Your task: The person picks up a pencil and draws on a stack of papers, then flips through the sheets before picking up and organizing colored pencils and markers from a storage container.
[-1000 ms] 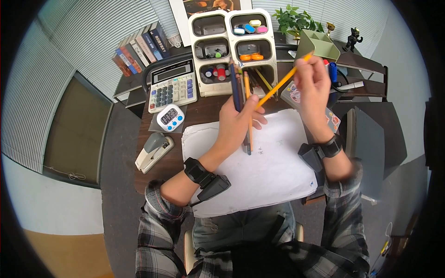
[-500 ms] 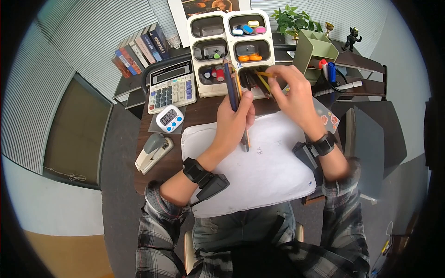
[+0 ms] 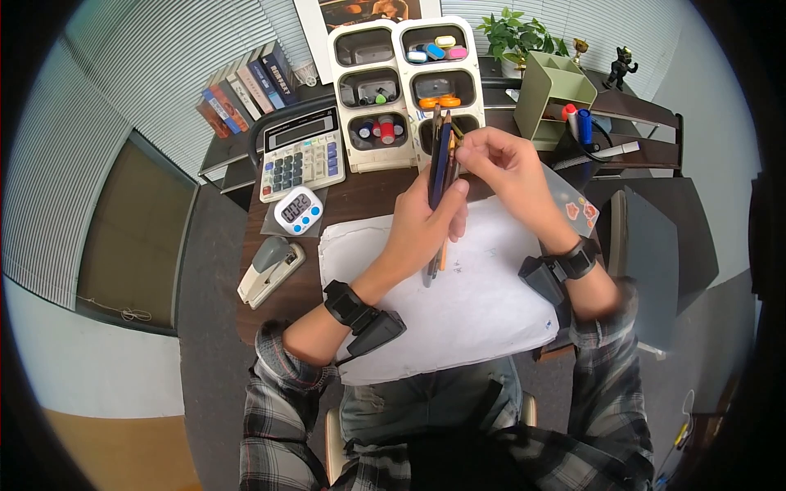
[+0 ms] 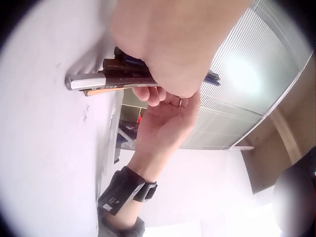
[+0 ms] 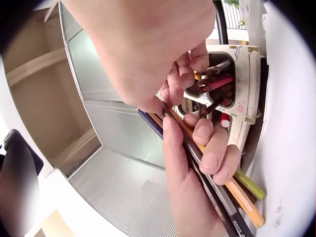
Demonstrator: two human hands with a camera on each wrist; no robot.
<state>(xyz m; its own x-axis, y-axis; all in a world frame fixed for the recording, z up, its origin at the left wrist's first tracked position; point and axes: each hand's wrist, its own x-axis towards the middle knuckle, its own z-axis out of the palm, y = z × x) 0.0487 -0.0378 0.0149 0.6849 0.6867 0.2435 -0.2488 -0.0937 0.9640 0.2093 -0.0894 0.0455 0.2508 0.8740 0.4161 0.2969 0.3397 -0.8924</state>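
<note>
My left hand (image 3: 422, 221) grips a bundle of pencils (image 3: 440, 168), upright over the white paper. In the right wrist view its thumb and fingers wrap dark pencils, a yellow pencil (image 5: 244, 203) and an olive-green pencil (image 5: 253, 185). My right hand (image 3: 509, 168) is at the upper part of the bundle, its thumb and fingertips pinching a pencil there; these fingers partly hide it. Behind both hands stands a white organizer (image 3: 403, 90), its lower right compartment partly covered by the pencils. The left wrist view shows the pencils' lower ends (image 4: 89, 81) close over the paper.
Paper sheets (image 3: 483, 303) lie on the brown desk. To the left are a calculator (image 3: 303, 159), a timer (image 3: 298, 210) and a stapler (image 3: 271, 270). At the right are a green holder (image 3: 557, 90), markers (image 3: 584, 125) and a sticker-covered clear sheet (image 3: 573, 196).
My right hand put the yellow pencil to the left hand's bundle, reached into the lower right compartment, then came back to the bundle. The left hand has shifted slightly right, still holding the pencils.
</note>
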